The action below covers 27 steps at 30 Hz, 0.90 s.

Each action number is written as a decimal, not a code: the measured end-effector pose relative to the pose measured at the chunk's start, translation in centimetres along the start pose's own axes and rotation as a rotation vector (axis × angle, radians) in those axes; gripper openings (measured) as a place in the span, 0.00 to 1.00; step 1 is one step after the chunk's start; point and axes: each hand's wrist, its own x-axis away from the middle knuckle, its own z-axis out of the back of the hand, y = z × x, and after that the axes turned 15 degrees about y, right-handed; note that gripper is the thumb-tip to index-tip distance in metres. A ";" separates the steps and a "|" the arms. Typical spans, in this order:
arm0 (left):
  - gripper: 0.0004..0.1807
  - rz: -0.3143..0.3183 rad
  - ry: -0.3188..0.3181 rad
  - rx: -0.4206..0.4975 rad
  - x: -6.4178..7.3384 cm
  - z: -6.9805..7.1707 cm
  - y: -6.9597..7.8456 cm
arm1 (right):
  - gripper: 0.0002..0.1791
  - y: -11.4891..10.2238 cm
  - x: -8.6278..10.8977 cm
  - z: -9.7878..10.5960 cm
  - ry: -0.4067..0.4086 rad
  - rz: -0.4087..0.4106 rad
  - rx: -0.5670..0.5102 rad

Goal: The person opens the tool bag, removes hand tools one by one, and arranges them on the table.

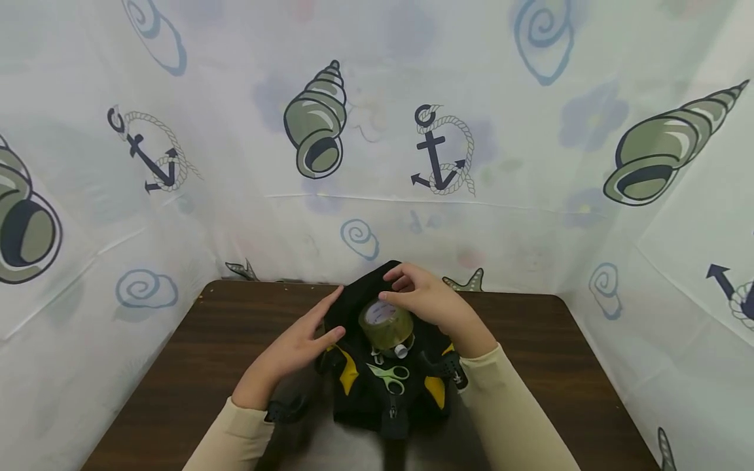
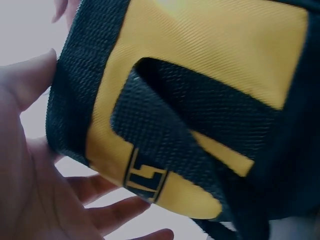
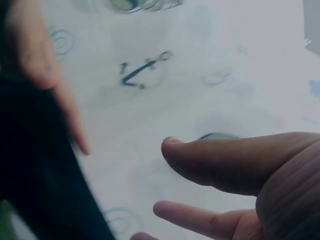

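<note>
Brown counter point(image 1: 235, 333), backed by a shell-and-anchor cloth point(image 1: 377, 144); a person in cream sleeves point(image 1: 230, 432) works with both hands at a tool bag. At left, the left hand point(image 1: 294, 350) lies against the bag's side, fingers extended and thumb apart, steadying rather than grasping; the left wrist view shows the thumb beside black webbing point(image 2: 82, 75), fingers passing beneath a yellow panel point(image 2: 200, 35). Next, at centre, the black-and-yellow bag point(image 1: 417, 386) sits near the middle of the counter, its flap point(image 1: 362, 288) raised at the back. Before the flap lies a roll of tape point(image 1: 385, 330), with a white cap point(image 1: 401, 351) at its lower edge and green-handled scissors point(image 1: 389, 375) nearer the person; whether the scissors rest in a pocket cannot be told. At right, the right hand point(image 1: 436, 301) hovers over the tape and the flap's top edge, fingers loosely bent, thumb and finger parted in the right wrist view, holding nothing. The step in hand appears to be adjusting the flap about the contents; the next move probably calls for a pinch on its top edge, with the left hand bracing the side.
</note>
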 end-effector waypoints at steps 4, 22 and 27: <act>0.43 0.016 -0.014 0.040 0.0 0.0 -0.2 | 0.31 0.9 -1.8 -1.4 -0.022 -0.107 0.016; 0.42 0.045 0.010 0.110 0.6 -0.5 -1.0 | 0.46 6.0 -4.5 -4.8 -0.019 -0.278 0.035; 0.42 0.061 0.022 0.112 0.8 -0.6 -1.4 | 0.47 6.9 -4.6 -5.2 -0.014 -0.330 -0.005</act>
